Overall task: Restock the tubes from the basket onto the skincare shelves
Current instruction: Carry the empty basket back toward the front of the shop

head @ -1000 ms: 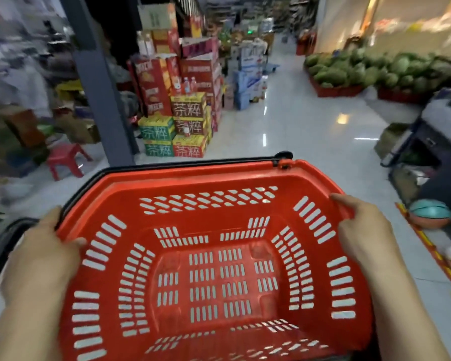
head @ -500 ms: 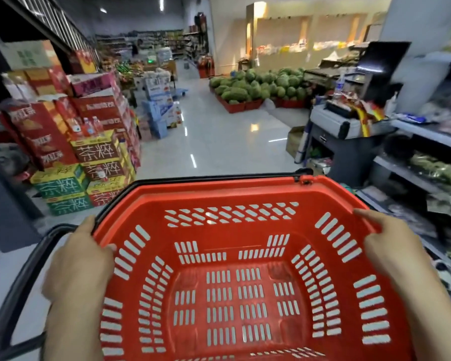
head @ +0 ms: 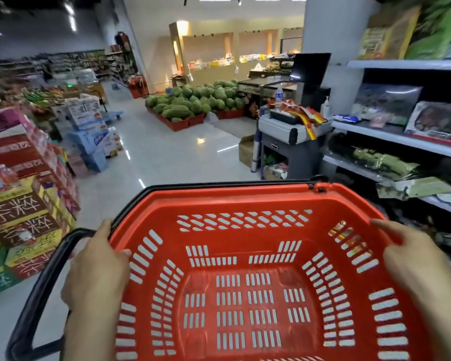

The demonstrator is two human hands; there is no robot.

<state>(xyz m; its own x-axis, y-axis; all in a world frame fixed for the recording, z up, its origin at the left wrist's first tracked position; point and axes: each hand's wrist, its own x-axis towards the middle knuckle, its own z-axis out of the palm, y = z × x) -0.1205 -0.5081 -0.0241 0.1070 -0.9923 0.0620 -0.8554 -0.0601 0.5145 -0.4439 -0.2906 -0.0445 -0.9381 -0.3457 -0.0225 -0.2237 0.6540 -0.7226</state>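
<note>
Currently held: basket (head: 245,201), red slotted plastic, carried level between the two grips with its open side up; the slotted bottom and all four walls show.
Left grip (head: 97,277): closed over the basket's left rim, with one fingertip lying on the inner wall.
Right grip (head: 414,264): set on the right rim, thumb laid along the rim's top edge and palm against the outer wall. The other fingers are hidden behind the wall, so it probably clasps the basket from outside.
Side handle (head: 37,295): black loop, swung down and hanging outside the left grip, beside the basket's left wall.
Far handle (head: 219,185): black, lying folded along the far rim, ahead of both grips.
Floor (head: 167,157): pale glossy tile, stretching ahead of the grips.
Cartons (head: 24,217): stacked in a display left of the left grip, printed in red, yellow and green.
Blue boxes (head: 89,136): stacked on the floor, well ahead of the left grip.
Watermelons (head: 193,102): piled in low red trays, well ahead of both grips.
Desk (head: 289,131): grey checkout desk, ahead of the right grip.
Monitor (head: 310,69): dark screen, upright behind the desk.
Shelves (head: 401,139): white tiers, just right of the right grip, carrying packaged goods whose labels are too blurred to read.
</note>
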